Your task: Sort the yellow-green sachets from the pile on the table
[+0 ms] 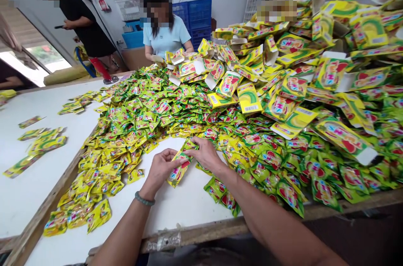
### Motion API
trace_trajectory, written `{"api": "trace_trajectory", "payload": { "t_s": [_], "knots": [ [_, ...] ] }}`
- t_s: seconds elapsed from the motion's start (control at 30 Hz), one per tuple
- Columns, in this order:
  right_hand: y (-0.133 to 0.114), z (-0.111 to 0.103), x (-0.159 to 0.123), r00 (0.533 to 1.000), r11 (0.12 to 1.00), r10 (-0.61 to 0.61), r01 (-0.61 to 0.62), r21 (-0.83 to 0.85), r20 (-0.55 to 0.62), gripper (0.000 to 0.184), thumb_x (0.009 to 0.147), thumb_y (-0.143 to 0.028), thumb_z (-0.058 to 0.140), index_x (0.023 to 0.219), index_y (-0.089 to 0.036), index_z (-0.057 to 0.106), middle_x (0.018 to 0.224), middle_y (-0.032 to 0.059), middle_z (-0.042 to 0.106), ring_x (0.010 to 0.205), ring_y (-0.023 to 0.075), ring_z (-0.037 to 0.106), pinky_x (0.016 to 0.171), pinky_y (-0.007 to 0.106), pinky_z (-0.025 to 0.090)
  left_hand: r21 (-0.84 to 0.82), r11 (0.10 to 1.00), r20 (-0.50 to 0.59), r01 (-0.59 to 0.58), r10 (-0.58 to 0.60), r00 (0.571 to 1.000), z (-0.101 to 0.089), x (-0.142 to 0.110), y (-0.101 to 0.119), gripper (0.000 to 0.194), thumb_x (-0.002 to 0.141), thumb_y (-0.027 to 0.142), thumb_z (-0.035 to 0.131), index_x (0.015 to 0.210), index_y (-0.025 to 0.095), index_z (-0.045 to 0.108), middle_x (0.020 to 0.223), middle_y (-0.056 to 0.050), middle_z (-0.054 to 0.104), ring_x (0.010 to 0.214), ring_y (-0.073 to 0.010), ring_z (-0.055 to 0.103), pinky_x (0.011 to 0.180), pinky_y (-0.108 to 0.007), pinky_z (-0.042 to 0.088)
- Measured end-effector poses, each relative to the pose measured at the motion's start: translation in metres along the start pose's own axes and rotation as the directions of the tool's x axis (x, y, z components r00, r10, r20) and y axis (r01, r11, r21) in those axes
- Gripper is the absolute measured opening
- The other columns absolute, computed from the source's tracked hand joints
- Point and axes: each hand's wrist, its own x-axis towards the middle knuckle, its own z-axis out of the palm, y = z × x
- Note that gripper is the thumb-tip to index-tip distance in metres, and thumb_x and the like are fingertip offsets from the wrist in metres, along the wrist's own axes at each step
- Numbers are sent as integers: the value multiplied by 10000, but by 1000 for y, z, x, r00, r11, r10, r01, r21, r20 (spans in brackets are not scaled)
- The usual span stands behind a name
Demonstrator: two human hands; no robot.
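In the head view, a yellow carton (178,174) is pinched by the left hand (159,168), tilted above the table (189,211), seemingly so that its upper end is presented to the right hand (206,155). There, what seems a green packet (189,145) is pinched by the right fingertips. Yellow sachets (103,169) and green sachets (138,110) are heaped around, probably for easy reach; cartons (283,85) are piled on top.

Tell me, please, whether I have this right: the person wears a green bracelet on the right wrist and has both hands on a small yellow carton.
Not quite: the head view shows the green bracelet on the left wrist, not the right. The left hand and right hand are indeed both on a small yellow carton.
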Motion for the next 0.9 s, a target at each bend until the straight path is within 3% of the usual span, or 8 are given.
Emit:
{"api": "trace_trajectory", "payload": {
  "t_s": [0.2,0.3,0.4,0.5,0.6,0.73,0.8,0.9],
  "knots": [
    [-3,-2,-3,991,994,-94,99,-51,100,225,839,-327,563,719,-182,686,1053,39,573,1007,193,432,917,319,323,-104,995,-44,-11,6,999,-2,-1,-2,380,530,333,827,785,139,623,624,-10,672,526,-135,615,507,-215,459],
    [-4,1,-6,971,997,-57,66,-29,233,287,869,-325,516,698,-190,703,1174,35,531,1091,215,382,971,355,296,-155,988,-23,-1,-2,1000,-3,-2,-2,358,541,322,824,782,135,636,651,-21,683,552,-134,624,545,-223,478],
    [-3,7,-9,949,997,-62,44,66,309,321,907,-380,433,846,-217,703,1195,25,527,1105,204,386,969,351,317,-223,975,-9,13,-15,1000,-3,-3,1,331,563,309,813,784,128,646,692,-35,695,590,-135,633,592,-228,493],
    [-3,8,-10,960,994,-94,76,78,263,329,855,-469,508,797,-211,704,1214,19,525,1115,215,378,990,363,302,-259,966,5,16,-15,1000,-1,-3,4,326,596,324,792,809,129,640,687,-28,684,579,-127,622,577,-218,481],
    [-5,10,-11,967,992,-127,129,6,222,314,818,-402,593,615,-176,673,1248,3,516,1122,226,374,1010,371,283,-245,969,35,34,-26,999,5,-4,3,331,637,354,761,857,151,620,726,-23,685,582,-122,616,563,-211,467],
    [-10,21,-17,965,984,-169,176,-22,199,251,829,-341,590,640,-192,661,1207,3,543,1142,212,401,998,338,324,-137,987,36,82,-78,996,3,-6,3,345,626,402,753,852,188,604,730,-12,697,575,-141,617,536,-224,465],
    [-14,24,-21,970,971,-237,238,-20,63,153,800,-354,627,845,-213,666,1176,31,548,1126,201,430,975,320,353,-39,995,6,91,-91,996,-16,-9,11,324,629,444,731,827,219,611,717,0,703,579,-165,624,514,-241,476],
    [-30,9,-28,929,953,-302,286,-104,-214,344,784,-304,640,1104,-213,555,1125,57,557,1070,200,465,950,335,361,232,972,-170,-28,69,983,-70,-17,32,269,635,502,687,778,283,627,599,44,682,487,-193,602,398,-266,464]
  ]
}}
